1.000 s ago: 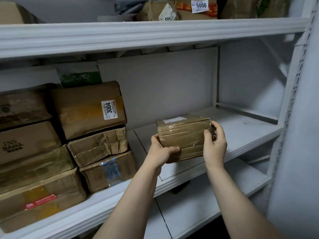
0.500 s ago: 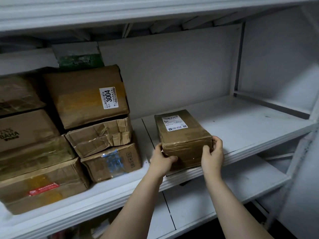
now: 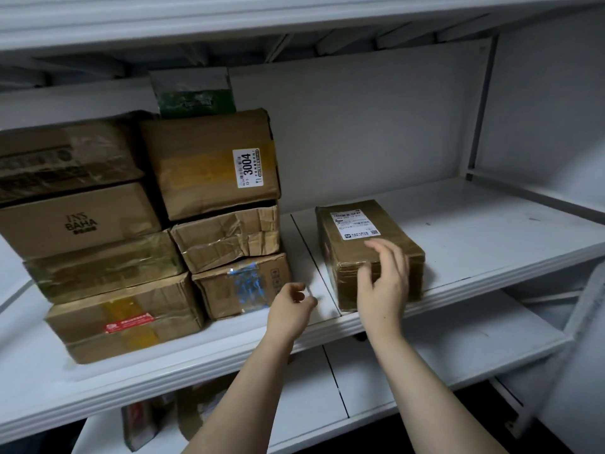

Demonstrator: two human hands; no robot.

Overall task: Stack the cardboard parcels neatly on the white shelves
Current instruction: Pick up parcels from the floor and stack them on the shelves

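Observation:
A small taped cardboard parcel (image 3: 357,240) with a white label on top lies flat on the middle white shelf (image 3: 474,237), near its front edge. My right hand (image 3: 383,283) hovers in front of the parcel's near end with fingers spread and loose, holding nothing. My left hand (image 3: 291,309) hangs over the shelf's front edge, left of the parcel and apart from it, fingers loosely curled and empty. To the left stand stacked cardboard parcels (image 3: 226,237), the top one labelled 3004 (image 3: 209,162).
A second stack of larger boxes (image 3: 85,237) fills the shelf's far left. A green and white pack (image 3: 193,93) stands behind the stacks. The upper shelf (image 3: 229,21) overhangs. The lower shelf (image 3: 409,365) holds some items at the left (image 3: 147,421).
Both hands have let go of the small parcel, which now lies on the shelf, pushed further in. The hands have drawn back slightly, the left one moving left.

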